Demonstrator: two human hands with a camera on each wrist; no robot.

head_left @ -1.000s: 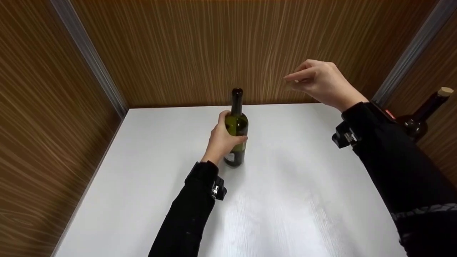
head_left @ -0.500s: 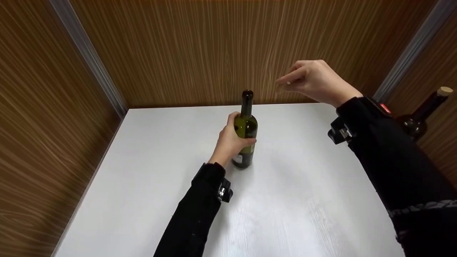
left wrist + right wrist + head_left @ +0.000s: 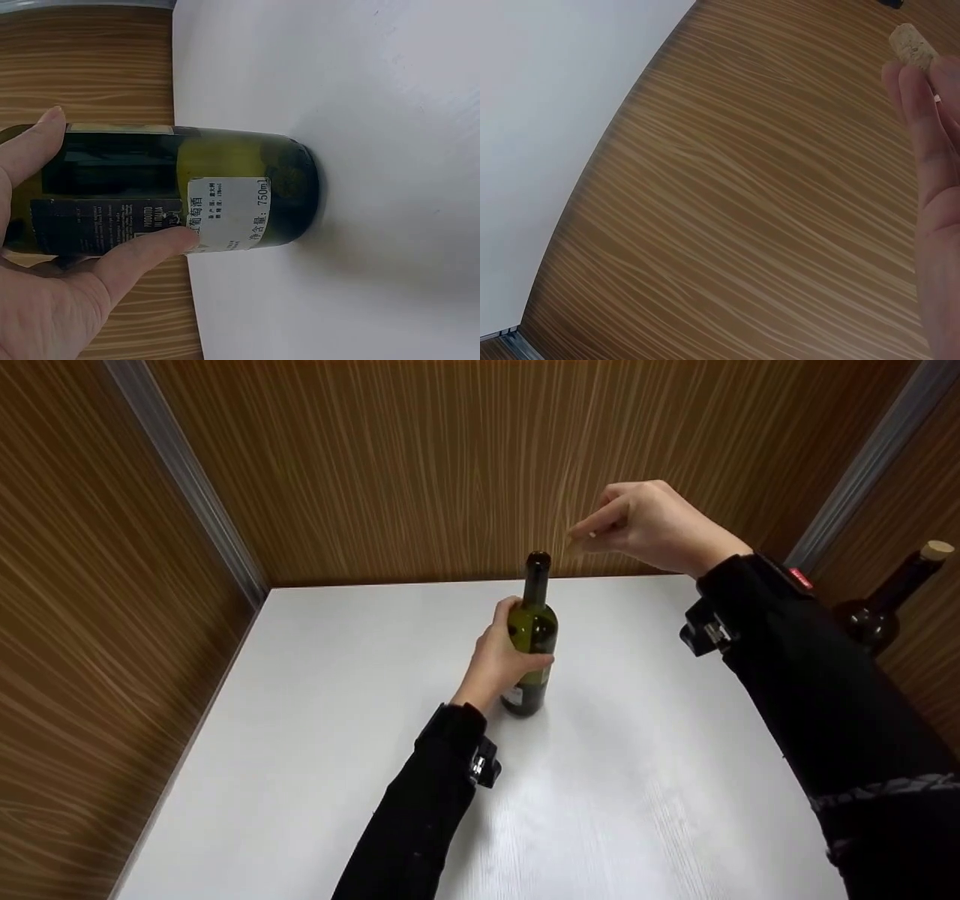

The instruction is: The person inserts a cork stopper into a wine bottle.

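A: From the head view, where is the bottle [image 3: 531, 649]?

B: Upright near the middle of the white desk [image 3: 300, 720], toward the back. The left hand [image 3: 501, 656] wraps its fingers and thumb round the shoulder and upper body, I'd judge to keep it steady. Its mouth is open, with no stopper in it.

A: And the right hand [image 3: 652, 526]?

B: Raised above and to the right of the bottle's mouth, fingertips pressed together on a small cork [image 3: 576, 541], hard to make out here. A second bottle [image 3: 885, 600], dark and stoppered, stands off the desk's right edge against the wood-grain wall [image 3: 420, 465].

A: What does the left wrist view add?

B: Smooth green glass, a cylinder with a rounded base sitting flat on the desk. A dark label and a small white sticker reading 750ml lie under the thumb [image 3: 139, 255]; the fingers curl over the far side.

A: The right wrist view?

B: The cork [image 3: 913, 46] shows clearly: pale, grainy, a stubby cylinder pinched at the fingertips [image 3: 922, 105], with the streaked brown panel behind. Held by one end, it leaves the other end free.
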